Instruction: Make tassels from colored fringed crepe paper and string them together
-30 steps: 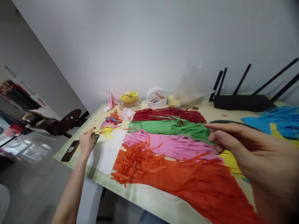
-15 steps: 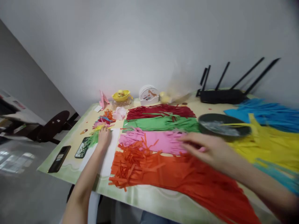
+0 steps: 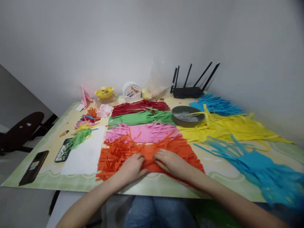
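Both of my hands rest on the orange fringed paper (image 3: pixel 180 148) near the table's front edge. My left hand (image 3: pixel 132 167) lies on its left part with the fingers curled onto the strips. My right hand (image 3: pixel 170 162) presses on the middle of the sheet, fingers bent and pinching the paper. Behind the orange sheet lie pink fringed paper (image 3: pixel 142 132), green fringed paper (image 3: pixel 140 118) and dark red fringed paper (image 3: pixel 140 106) in rows.
Yellow paper strips (image 3: pixel 235 128) and blue paper strips (image 3: pixel 258 164) spread on the right. A dark bowl (image 3: pixel 187 115) sits mid-table. A white sheet (image 3: pixel 83 153), two phones (image 3: pixel 63 150) (image 3: pixel 34 162) and a scrap pile (image 3: pixel 85 120) lie left. A router (image 3: pixel 188 91) stands by the wall.
My left hand came back from the scrap pile at the far left, and my right hand came down from the pink paper; both now sit on the orange sheet. The view turned right.
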`<action>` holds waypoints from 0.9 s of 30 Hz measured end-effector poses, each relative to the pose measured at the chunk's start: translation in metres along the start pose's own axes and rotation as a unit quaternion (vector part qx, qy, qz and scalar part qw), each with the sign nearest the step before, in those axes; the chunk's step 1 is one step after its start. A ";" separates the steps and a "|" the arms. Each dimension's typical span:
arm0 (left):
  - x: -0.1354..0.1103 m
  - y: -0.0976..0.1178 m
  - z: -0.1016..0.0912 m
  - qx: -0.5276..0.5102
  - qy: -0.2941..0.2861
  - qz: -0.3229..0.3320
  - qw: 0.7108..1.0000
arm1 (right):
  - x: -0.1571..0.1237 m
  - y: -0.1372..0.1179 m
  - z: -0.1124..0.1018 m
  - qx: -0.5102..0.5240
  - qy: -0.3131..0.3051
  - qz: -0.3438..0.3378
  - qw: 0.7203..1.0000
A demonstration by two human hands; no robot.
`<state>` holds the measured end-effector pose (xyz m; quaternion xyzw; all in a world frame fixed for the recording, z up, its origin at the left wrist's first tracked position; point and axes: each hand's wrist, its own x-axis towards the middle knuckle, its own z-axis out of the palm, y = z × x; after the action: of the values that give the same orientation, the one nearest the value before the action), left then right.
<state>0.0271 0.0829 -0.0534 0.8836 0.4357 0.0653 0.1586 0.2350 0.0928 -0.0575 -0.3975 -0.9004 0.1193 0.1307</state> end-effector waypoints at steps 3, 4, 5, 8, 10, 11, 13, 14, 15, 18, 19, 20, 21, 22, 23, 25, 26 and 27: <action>0.003 -0.004 0.007 -0.026 0.042 -0.026 0.998 | 0.001 0.004 0.000 0.028 0.038 0.024 0.999; 0.004 -0.004 0.008 -0.034 0.054 -0.039 0.997 | 0.000 0.004 -0.002 0.033 0.046 0.032 0.998; 0.005 -0.005 0.007 -0.043 0.067 -0.052 0.996 | 0.000 0.003 -0.004 0.036 0.055 0.040 0.997; 0.013 -0.011 -0.005 -0.075 0.105 -0.083 0.988 | -0.005 -0.011 -0.010 0.027 0.130 0.039 0.990; 0.021 -0.020 -0.020 -0.113 0.134 -0.098 0.980 | -0.007 -0.028 -0.008 0.022 0.154 -0.002 0.988; 0.025 -0.027 -0.030 -0.137 0.149 -0.104 0.974 | -0.006 -0.036 -0.004 0.018 0.140 -0.022 0.990; 0.030 -0.040 -0.047 -0.190 0.186 -0.115 0.957 | -0.001 -0.050 0.007 -0.004 0.071 -0.026 0.997; 0.030 -0.048 -0.055 -0.218 0.209 -0.123 0.946 | 0.004 -0.054 0.013 -0.020 0.037 -0.013 0.999; 0.028 -0.055 -0.062 -0.247 0.235 -0.134 0.931 | 0.008 -0.057 0.019 -0.036 0.013 0.002 0.999; 0.009 -0.075 -0.071 -0.340 0.320 -0.179 0.866 | 0.018 -0.056 0.030 -0.073 -0.024 0.014 0.997; -0.002 -0.081 -0.071 -0.370 0.346 -0.196 0.839 | 0.019 -0.056 0.031 -0.082 -0.028 0.012 0.996; -0.014 -0.086 -0.069 -0.398 0.373 -0.212 0.811 | 0.019 -0.056 0.032 -0.090 -0.031 0.011 0.995; -0.027 -0.091 -0.067 -0.422 0.399 -0.226 0.782 | 0.018 -0.056 0.032 -0.096 -0.033 0.010 0.995; -0.040 -0.096 -0.065 -0.442 0.426 -0.238 0.753 | 0.017 -0.057 0.032 -0.100 -0.035 0.009 0.994; -0.052 -0.100 -0.062 -0.458 0.451 -0.248 0.725 | 0.015 -0.058 0.032 -0.104 -0.036 0.009 0.994; -0.075 -0.107 -0.059 -0.479 0.491 -0.264 0.678 | 0.012 -0.060 0.033 -0.110 -0.037 0.009 0.993; -0.085 -0.110 -0.058 -0.489 0.505 -0.271 0.657 | 0.011 -0.061 0.034 -0.112 -0.037 0.010 0.993; -0.094 -0.112 -0.059 -0.502 0.517 -0.279 0.635 | 0.010 -0.062 0.035 -0.115 -0.036 0.010 0.993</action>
<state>-0.1295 0.0858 -0.0342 0.3261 0.5723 0.6728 0.3368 0.1745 0.0561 -0.0690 -0.4146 -0.9081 0.0308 0.0506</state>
